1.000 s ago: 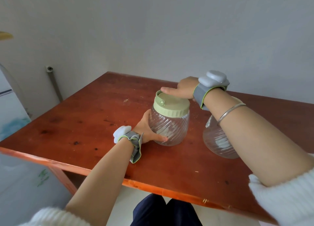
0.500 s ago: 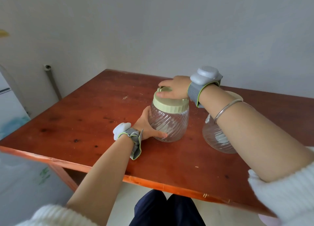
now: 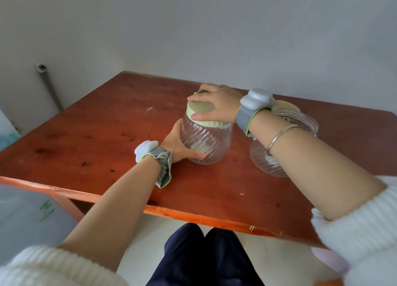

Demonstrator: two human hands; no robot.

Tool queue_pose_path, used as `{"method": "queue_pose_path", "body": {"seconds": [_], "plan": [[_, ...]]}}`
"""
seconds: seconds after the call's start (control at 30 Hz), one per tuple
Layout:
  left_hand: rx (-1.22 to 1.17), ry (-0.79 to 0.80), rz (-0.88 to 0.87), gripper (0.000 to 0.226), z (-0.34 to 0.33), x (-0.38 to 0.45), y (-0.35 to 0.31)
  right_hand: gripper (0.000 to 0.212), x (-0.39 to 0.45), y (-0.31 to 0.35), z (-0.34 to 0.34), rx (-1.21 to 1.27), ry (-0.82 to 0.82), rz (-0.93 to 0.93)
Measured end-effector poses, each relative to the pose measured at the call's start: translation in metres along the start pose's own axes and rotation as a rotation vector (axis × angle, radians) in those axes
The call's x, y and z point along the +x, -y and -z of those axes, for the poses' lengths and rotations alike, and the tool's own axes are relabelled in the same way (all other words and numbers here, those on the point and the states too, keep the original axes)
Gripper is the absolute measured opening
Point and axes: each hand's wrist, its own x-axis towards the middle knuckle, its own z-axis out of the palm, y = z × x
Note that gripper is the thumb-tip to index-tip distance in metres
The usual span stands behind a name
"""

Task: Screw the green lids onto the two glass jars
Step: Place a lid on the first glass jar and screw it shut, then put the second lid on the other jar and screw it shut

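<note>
Since the earlier frame, right hand [image 3: 217,106] has spread over green lid [image 3: 200,110], fingers clamped on it; left hand [image 3: 178,144] grips first jar [image 3: 206,141] on table [image 3: 96,135]. Second jar [image 3: 279,148] stands open, its lid [image 3: 283,105] behind.

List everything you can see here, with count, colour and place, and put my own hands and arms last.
Jars: 2, clear ribbed glass; left jar mid-table, right jar beside it, open.
Lids: 2, pale green; one lid on the left jar, second lid behind the right jar, mostly hidden.
Table: 1, reddish-brown wood, against the wall.
Pipe: 1, grey, on the left wall.
Wrist devices: 2, grey bands with white units, one on each wrist.
Bangle: 1, silver, right forearm.
Left hand: holding the left jar's side.
Right hand: gripping the lid on top.
Sleeves: 2, white knit, pushed up.
</note>
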Motion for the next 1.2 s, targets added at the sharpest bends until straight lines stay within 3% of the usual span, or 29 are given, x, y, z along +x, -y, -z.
{"method": "queue_pose_path", "body": {"seconds": [0.1,0.43,0.6,0.67,0.73,0.8,0.87,0.93,1.03,1.2], "plan": [[0.001,-0.013,-0.025,0.118,-0.001,-0.001,0.001,0.056,0.004,0.005,-0.011,-0.019,-0.099,-0.068],[0.031,0.006,-0.037,0.113,-0.001,-0.002,-0.001,0.048,0.006,0.016,-0.014,-0.014,-0.14,-0.197],[0.074,0.064,-0.022,0.129,0.005,-0.003,-0.006,0.051,0.002,0.016,-0.01,-0.041,-0.103,-0.226],[0.149,0.134,-0.003,0.125,0.012,-0.005,-0.013,0.053,0.001,0.015,-0.007,0.085,-0.069,-0.212],[0.219,0.206,-0.034,0.126,0.021,-0.007,-0.026,0.051,-0.009,0.01,0.004,0.369,-0.084,-0.157],[0.253,0.151,-0.036,0.11,0.027,-0.008,-0.047,0.049,-0.023,-0.002,0.017,0.495,-0.102,-0.109],[0.238,-0.05,-0.076,0.075,0.029,-0.004,-0.071,0.048,-0.037,-0.021,0.024,0.426,-0.123,-0.149],[0.267,-0.21,-0.204,0.056,0.025,0.003,-0.096,0.042,-0.05,-0.042,0.032,0.373,-0.176,-0.216],[0.468,-0.243,-0.301,0.047,0.003,0.022,-0.142,0.034,-0.066,-0.08,0.042,0.327,-0.232,-0.339],[1.052,0.049,-0.068,0.046,-0.025,0.082,-0.164,0.033,-0.078,-0.15,0.038,0.33,-0.23,-0.585]]}}
